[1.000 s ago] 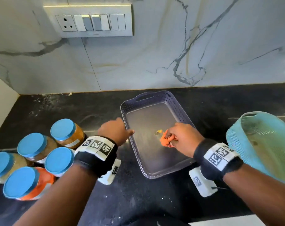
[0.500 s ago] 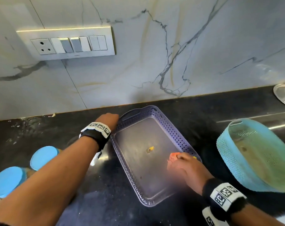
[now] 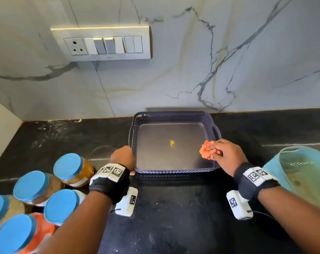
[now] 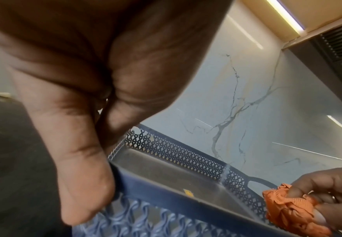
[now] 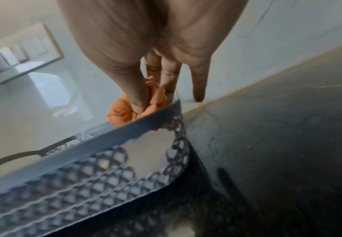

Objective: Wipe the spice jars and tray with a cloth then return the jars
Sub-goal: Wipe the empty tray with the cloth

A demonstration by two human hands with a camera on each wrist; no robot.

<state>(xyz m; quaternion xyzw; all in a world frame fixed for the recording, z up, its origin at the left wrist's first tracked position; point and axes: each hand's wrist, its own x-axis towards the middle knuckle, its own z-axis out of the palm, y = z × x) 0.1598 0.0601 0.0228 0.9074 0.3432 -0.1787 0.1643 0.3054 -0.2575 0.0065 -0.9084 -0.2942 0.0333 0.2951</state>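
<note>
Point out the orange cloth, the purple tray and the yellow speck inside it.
orange cloth (image 3: pixel 206 149), head view, bunched middle.
purple tray (image 3: pixel 173 114), head view, far perforated wall.
yellow speck (image 3: pixel 172 143), head view, its centre on the tray floor.

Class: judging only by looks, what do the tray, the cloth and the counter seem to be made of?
Tray: probably moulded plastic, dull purple-grey; its walls are a regular lattice and its floor is smooth.
Cloth: soft orange fabric; it bunches into folds in the right hand.
Counter: likely polished dark stone; it is glossy, speckled and reflective.

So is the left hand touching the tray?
Touching. The left wrist view shows the left hand with its thumb pressed against the outside of the tray at the rim; the head view agrees.
</note>
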